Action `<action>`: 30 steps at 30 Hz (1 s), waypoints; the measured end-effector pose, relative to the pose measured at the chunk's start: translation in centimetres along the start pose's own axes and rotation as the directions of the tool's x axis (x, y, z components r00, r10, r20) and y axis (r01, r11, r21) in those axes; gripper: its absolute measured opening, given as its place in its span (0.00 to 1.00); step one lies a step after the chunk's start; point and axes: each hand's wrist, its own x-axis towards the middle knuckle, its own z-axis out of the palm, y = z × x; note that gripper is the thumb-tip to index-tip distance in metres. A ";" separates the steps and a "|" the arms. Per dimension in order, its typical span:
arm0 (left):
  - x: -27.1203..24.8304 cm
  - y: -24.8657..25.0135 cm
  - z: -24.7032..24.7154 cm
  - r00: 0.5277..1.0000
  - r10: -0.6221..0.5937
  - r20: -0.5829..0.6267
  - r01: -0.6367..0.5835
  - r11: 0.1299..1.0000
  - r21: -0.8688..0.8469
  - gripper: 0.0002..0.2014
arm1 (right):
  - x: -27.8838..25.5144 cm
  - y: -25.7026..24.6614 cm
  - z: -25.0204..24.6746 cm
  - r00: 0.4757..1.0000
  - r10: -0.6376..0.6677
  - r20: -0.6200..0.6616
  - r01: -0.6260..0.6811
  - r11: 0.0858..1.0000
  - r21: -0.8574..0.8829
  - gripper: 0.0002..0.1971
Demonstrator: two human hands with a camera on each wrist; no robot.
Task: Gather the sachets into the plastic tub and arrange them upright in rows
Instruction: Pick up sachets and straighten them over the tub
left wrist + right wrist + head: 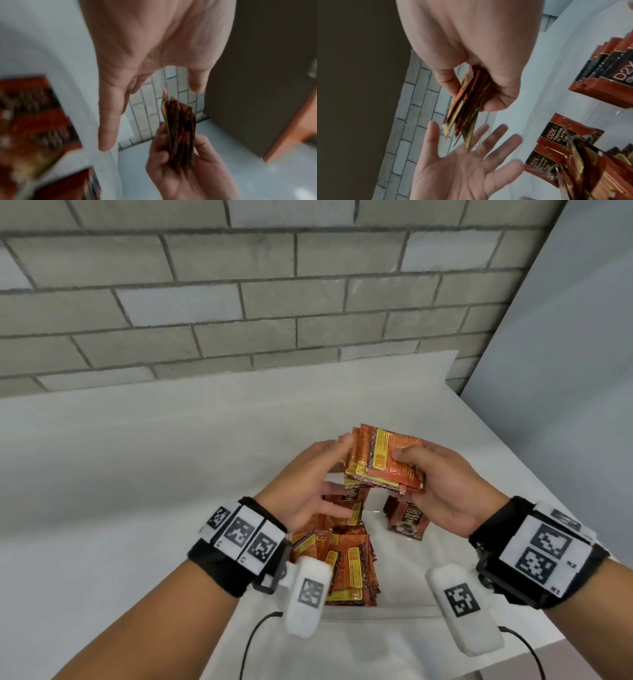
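Note:
My right hand [424,474] grips a fanned stack of red and yellow sachets [383,460] above the clear plastic tub [394,611]. In the right wrist view the stack [467,97] is pinched between thumb and fingers. My left hand [308,477] is spread flat with straight fingers, its fingertips touching the stack's left edge; its palm [462,169] faces the sachet ends. Inside the tub, loose sachets [346,563] lie in a heap on the left, and a short upright row [406,517] stands on the right. The left wrist view shows the stack [180,128] edge-on.
The tub stands on a white table [137,474] set against a grey brick wall [239,302]. The table's right edge [513,460] runs diagonally close to my right wrist. Cables [253,642] trail off the wrist cameras near the front edge.

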 end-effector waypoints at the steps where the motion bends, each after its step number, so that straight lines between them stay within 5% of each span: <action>1: 0.2 -0.1 0.7 0.997 -0.022 0.078 0.029 0.996 -0.080 0.33 | -0.3 -0.1 0.0 1.000 -0.015 0.014 0.014 1.000 0.005 0.11; 5: 1.0 -1.3 2.8 0.976 0.003 0.220 0.068 0.947 -0.315 0.19 | -0.9 0.5 0.2 0.997 -0.054 0.061 0.056 0.998 -0.026 0.11; 8: 1.3 -2.5 3.5 0.972 0.010 0.236 0.094 0.899 -0.428 0.17 | -1.0 1.4 -0.3 0.995 -0.064 0.073 0.081 0.960 -0.269 0.12; 10: 1.4 -3.1 3.7 0.966 0.000 0.257 0.120 0.884 -0.451 0.17 | -0.8 1.7 -1.2 0.994 -0.066 0.092 0.103 0.858 -0.503 0.13; 13: 1.4 -3.8 3.7 0.960 -0.017 0.279 0.148 0.878 -0.454 0.18 | -0.8 1.6 -2.7 0.967 -0.233 0.105 0.220 0.545 -0.809 0.23; 17: 1.9 -4.1 3.6 0.958 -0.018 0.287 0.150 0.884 -0.444 0.19 | -1.4 0.9 -3.1 0.869 -0.415 0.268 0.441 0.406 -0.801 0.30; 22: 2.5 -4.0 3.4 0.963 0.022 0.270 0.119 0.861 -0.494 0.21 | -1.2 0.8 -3.8 0.837 -0.519 0.171 0.438 0.451 -0.778 0.26; 26: 3.2 -4.0 3.1 0.980 0.026 0.199 0.074 0.874 -0.479 0.21 | -1.0 0.8 -4.6 0.876 -0.475 0.089 0.342 0.480 -0.808 0.13; 28: 3.5 -4.0 3.0 0.985 0.047 0.165 0.031 0.897 -0.440 0.18 | -0.8 0.7 -5.1 0.911 -0.411 0.027 0.277 0.563 -0.778 0.12; 30: 3.7 -4.0 3.1 0.986 0.098 0.136 -0.030 0.902 -0.431 0.16 | -0.9 0.6 -5.3 0.945 -0.327 -0.022 0.241 0.740 -0.628 0.11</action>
